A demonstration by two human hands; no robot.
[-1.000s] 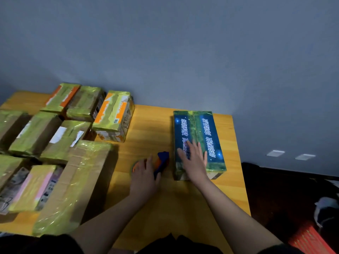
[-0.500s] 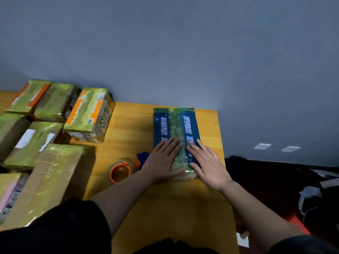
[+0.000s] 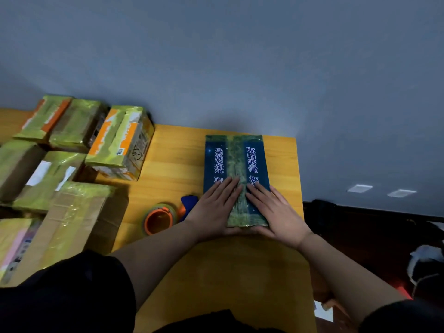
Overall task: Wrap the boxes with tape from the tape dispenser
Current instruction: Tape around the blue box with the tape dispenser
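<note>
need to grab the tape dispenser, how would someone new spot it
Start at the wooden table, with taped boxes piled at its left. The tape dispenser lies in the gap before the blue box, beside the left hand: the only round orange thing, with a blue handle.

**Both hands flat, fingers straight**

The left hand (image 3: 214, 209) lies palm down with its fingers straight and close together, pointing away from the body and a little to the right. The right hand (image 3: 276, 212) lies palm down beside it, fingers straight and slightly spread, pointing away and a little to the left. The fingertips of the two hands nearly meet. Both forearms are bare and reach forward from dark sleeves, converging toward the hands.
</note>
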